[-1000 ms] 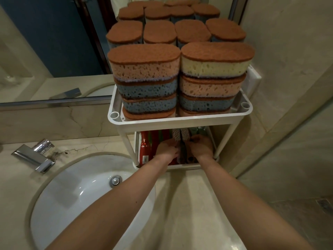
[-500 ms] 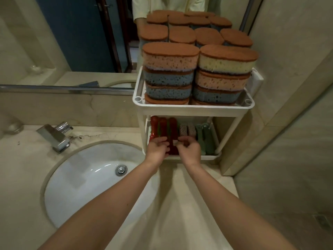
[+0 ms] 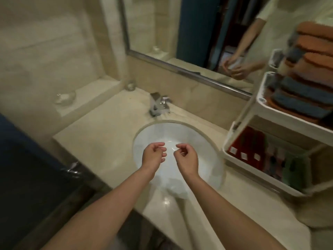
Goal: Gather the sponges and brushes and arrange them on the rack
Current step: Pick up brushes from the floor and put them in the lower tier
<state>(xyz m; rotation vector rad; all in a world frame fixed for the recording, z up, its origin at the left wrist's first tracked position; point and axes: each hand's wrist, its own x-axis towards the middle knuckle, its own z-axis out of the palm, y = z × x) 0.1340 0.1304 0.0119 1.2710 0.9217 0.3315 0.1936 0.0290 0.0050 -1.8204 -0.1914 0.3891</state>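
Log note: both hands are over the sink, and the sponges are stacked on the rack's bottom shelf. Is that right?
Not quite. The head view shows the sponges stacked on the rack's top shelf; the bottom shelf holds the brushes. The left hand and right hand are indeed over the sink.

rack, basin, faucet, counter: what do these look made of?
Rack: probably white plastic, with a smooth moulded rim and a dull sheen.
Basin: likely glazed white ceramic, with glossy highlights.
Faucet: chromed metal, with bright mirror-like reflections.
Countertop: polished beige stone or an imitation. It shows a glare spot near the front, but the blur hides any grain.
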